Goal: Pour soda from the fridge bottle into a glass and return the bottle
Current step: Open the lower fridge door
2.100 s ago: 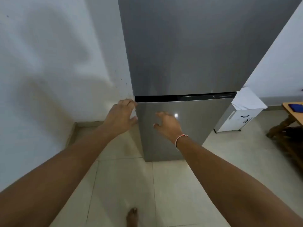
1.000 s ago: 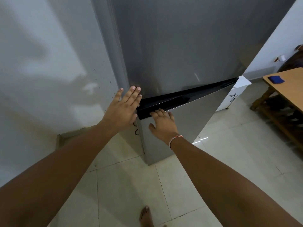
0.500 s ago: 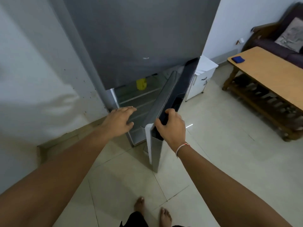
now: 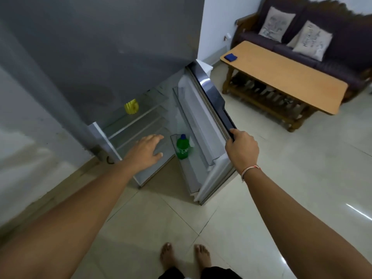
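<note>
lower grey fridge door (image 4: 209, 109) is open, right hand (image 4: 241, 151) gripping its top edge; left hand (image 4: 148, 152), fingers spread and empty, nears the green plastic soda bottle (image 4: 182, 148) mid-frame. grabbing, pouring and returning remain.

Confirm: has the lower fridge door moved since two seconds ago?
Yes. The lower fridge door has swung wide open, away from the fridge body, held at its edge by the right hand, exposing the green bottle.
</note>
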